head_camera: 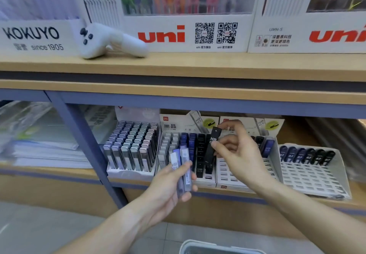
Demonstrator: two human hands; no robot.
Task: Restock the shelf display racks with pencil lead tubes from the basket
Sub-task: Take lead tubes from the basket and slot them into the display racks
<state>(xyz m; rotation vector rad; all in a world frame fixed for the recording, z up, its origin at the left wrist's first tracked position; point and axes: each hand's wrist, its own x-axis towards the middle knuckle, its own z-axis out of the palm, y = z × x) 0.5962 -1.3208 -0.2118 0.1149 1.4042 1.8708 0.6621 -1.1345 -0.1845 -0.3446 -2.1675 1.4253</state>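
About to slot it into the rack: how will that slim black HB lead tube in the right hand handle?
The slim black plastic lead tube looks rigid and probably light, since the right hand holds it by fingertips alone. Its smooth sides may be slippery. Tall and narrow, it would likely tip unless seated in the white display rack slot.

Both bare forearms reaching forward, left hand [170, 182] palm-up with fingers curled around a few tubes [183, 166], right hand [237, 154] raised higher, fingertips pinching a black tube [211, 146] upright
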